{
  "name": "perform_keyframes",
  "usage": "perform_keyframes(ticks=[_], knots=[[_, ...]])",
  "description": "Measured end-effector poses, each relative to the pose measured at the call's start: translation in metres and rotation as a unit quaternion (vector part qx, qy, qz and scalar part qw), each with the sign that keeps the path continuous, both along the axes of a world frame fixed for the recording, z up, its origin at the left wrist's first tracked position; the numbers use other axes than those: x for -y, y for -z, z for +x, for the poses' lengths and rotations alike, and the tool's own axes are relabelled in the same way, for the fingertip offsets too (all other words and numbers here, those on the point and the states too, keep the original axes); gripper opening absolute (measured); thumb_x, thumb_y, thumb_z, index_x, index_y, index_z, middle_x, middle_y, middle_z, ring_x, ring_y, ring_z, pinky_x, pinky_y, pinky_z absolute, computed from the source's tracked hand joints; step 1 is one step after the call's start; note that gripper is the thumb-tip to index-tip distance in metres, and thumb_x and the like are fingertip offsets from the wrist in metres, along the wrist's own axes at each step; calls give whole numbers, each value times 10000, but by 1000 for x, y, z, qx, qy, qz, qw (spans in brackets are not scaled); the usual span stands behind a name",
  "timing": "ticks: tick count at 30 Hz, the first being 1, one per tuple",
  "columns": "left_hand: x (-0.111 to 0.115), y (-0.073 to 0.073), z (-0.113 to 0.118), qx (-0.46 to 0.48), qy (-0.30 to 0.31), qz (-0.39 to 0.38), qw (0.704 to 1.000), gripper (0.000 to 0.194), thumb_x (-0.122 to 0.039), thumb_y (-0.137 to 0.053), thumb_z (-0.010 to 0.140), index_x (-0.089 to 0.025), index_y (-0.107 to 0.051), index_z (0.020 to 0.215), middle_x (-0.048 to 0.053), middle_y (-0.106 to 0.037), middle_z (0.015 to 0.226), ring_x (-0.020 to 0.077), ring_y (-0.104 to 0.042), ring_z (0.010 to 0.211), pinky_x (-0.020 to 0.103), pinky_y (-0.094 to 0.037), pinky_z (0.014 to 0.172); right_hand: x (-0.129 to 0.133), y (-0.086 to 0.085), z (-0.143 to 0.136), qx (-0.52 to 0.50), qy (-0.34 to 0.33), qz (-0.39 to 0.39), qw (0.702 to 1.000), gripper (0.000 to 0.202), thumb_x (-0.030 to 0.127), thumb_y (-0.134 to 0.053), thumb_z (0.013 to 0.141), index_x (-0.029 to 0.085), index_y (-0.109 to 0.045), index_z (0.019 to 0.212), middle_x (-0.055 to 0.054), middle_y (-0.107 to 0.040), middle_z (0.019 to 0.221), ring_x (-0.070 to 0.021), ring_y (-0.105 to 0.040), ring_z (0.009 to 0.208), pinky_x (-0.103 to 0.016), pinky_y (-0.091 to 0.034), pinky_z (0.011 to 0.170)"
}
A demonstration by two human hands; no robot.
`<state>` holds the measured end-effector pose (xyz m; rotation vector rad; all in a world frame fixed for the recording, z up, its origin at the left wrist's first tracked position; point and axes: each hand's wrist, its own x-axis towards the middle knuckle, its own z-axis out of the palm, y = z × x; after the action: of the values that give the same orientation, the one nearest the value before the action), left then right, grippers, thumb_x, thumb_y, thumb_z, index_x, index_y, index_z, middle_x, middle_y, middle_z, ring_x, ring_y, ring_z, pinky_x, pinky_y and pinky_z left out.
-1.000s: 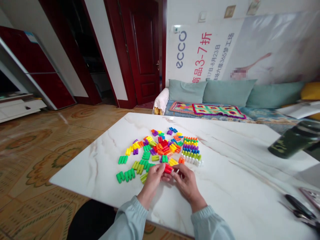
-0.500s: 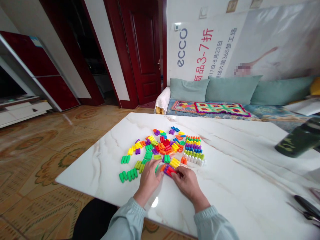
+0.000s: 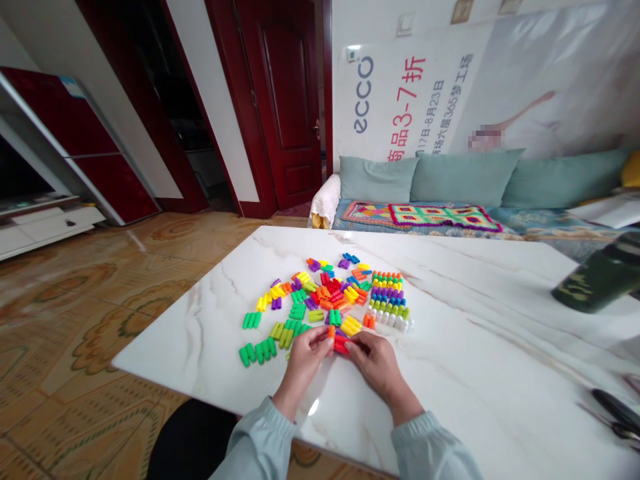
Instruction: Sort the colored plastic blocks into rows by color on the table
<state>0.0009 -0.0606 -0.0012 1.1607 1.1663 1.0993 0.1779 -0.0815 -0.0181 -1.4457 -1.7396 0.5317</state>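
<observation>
My left hand (image 3: 309, 352) is closed, pinching a small orange plastic peg block (image 3: 331, 331) between thumb and fingers. Against it, my right hand (image 3: 374, 359) grips a red plastic peg block (image 3: 341, 345) made of joined round pegs. Both pieces are close together or touching near the table's front side. Just beyond the hands lie a yellow block (image 3: 351, 325) and a green block (image 3: 335, 317). A heap of red and orange blocks (image 3: 330, 293) spreads behind them, and several green blocks (image 3: 257, 351) lie to the left.
Rows of coloured round-topped pegs (image 3: 390, 300) stand to the right of the heap on the white marbled table (image 3: 480, 373). A dark green bottle (image 3: 595, 280) and a black-handled tool (image 3: 617, 413) are at the right. A sofa with green cushions (image 3: 465, 179) stands beyond.
My left hand has moved slightly right and closed on the orange block, bringing it up to the red one. The right hand stays in nearly the same place.
</observation>
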Motion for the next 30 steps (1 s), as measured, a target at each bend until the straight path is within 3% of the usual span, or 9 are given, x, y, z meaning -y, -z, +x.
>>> perform_keyframes(ticks=[10,17,22,25,28,30], knots=[[9,-10,8,70,33,-53,996,471,-387,-843,652,-102,-768,1020,115,-755,892,132,-653,665,241,-551,656,-3,3,2,-100,-7,-27,995,342,438,-527,926,164,-695,811,-33,-647,667,-142,-538,575,-234,-400,539],[5,-3,4,35,33,-35,998,485,-425,-802,693,-95,-756,1047,115,-747,843,165,-660,700,267,-554,659,-3,4,2,-116,-9,-29,993,344,433,-518,935,162,-688,809,-26,-638,635,-134,-526,550,-228,-389,523],[-20,2,-13,-102,-31,65,992,376,-353,-736,739,-107,-753,1024,133,-752,934,240,-688,812,320,-567,687,-3,3,1,-107,-2,-21,994,325,420,-558,914,154,-692,783,-34,-657,675,-136,-541,592,-228,-395,553],[-36,6,-24,-229,-76,177,954,258,-251,-660,791,-151,-744,1014,113,-735,961,228,-680,830,357,-568,781,-1,2,1,-105,-1,-24,994,320,415,-567,908,155,-696,773,-30,-650,658,-131,-529,576,-225,-387,542],[-43,11,-29,-291,-106,249,918,342,-178,-582,831,-192,-674,1160,127,-644,1181,188,-668,814,364,-582,781,-1,3,1,-108,-1,-21,994,310,413,-570,904,159,-703,789,-36,-661,676,-137,-547,590,-228,-407,552],[-42,14,-28,-303,-115,272,906,413,-168,-561,851,-214,-611,1258,145,-541,1325,200,-666,907,364,-590,788,-2,3,1,-125,-3,-30,992,316,422,-557,910,158,-700,811,-36,-660,669,-133,-546,559,-226,-412,530]])
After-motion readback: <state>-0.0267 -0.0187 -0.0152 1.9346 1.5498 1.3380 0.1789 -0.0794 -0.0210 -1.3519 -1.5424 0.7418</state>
